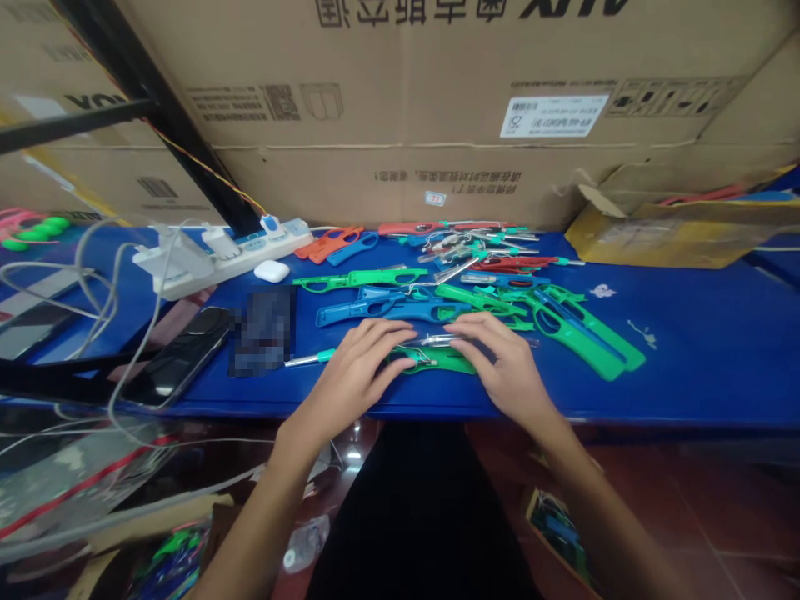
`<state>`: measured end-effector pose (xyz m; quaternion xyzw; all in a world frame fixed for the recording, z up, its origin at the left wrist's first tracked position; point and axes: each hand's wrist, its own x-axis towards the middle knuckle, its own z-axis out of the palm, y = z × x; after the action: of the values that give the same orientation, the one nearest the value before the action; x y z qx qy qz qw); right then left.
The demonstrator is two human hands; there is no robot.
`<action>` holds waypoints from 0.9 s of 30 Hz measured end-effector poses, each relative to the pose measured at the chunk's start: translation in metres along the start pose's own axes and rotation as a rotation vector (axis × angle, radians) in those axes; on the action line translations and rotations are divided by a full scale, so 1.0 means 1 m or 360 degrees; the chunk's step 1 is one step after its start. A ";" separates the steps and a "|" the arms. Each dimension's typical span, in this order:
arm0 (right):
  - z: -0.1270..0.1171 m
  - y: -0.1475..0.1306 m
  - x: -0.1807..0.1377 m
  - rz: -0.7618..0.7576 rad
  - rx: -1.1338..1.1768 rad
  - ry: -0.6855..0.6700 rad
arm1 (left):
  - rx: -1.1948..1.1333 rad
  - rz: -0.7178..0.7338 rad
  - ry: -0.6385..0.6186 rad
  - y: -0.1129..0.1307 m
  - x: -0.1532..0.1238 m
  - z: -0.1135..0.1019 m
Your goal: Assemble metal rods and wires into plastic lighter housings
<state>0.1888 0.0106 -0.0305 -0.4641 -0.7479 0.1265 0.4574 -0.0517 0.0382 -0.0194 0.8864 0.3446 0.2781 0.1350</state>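
Near the table's front edge lies a long-nosed green lighter (441, 360), its metal tube (302, 361) pointing left. My left hand (366, 360) curves over its left part, thumb and fingers closed around it. A clear part with a silvery end (437, 340) lies along the lighter's upper side, thin wires beside it. My right hand (503, 367) pinches the right end of that clear part between thumb and fingers. Behind my hands are blue lighter shells (400, 308) and green shells (587, 333). My fingers hide much of the lighter's middle.
A pile of lighter parts (475, 242) lies at the back before a large cardboard box (400, 100). To the left are a power strip (237, 258), a white earphone case (272, 271) and a black phone (181, 354). A yellow-taped carton (675, 233) stands back right.
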 end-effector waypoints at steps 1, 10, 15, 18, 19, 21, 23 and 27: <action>-0.001 -0.001 0.000 -0.0005 -0.0002 0.0002 | 0.0029 0.0001 0.0046 0.003 0.002 0.002; -0.004 -0.005 0.000 0.0050 0.0053 0.0050 | 0.0060 0.0022 0.0211 0.010 0.015 0.015; -0.003 -0.004 -0.001 0.0075 0.0010 0.0058 | 0.0098 0.0025 0.0191 0.009 0.014 0.017; -0.002 -0.003 -0.002 0.0014 -0.0022 -0.0025 | 0.0141 0.0022 0.0192 0.007 0.015 0.018; -0.002 -0.003 -0.002 -0.0018 -0.0033 -0.0061 | 0.0153 0.0020 0.0204 0.007 0.015 0.018; -0.001 -0.003 -0.004 -0.0069 -0.0062 -0.0129 | 0.0166 0.0021 0.0243 0.006 0.014 0.019; -0.001 -0.003 -0.005 -0.0092 -0.0100 -0.0180 | 0.0174 0.0024 0.0268 0.005 0.013 0.018; 0.001 -0.003 -0.007 -0.0138 -0.0171 -0.0209 | 0.0193 0.0036 0.0269 0.006 0.012 0.018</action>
<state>0.1875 0.0038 -0.0328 -0.4457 -0.8015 0.0965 0.3869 -0.0309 0.0411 -0.0270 0.8702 0.3608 0.3321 0.0484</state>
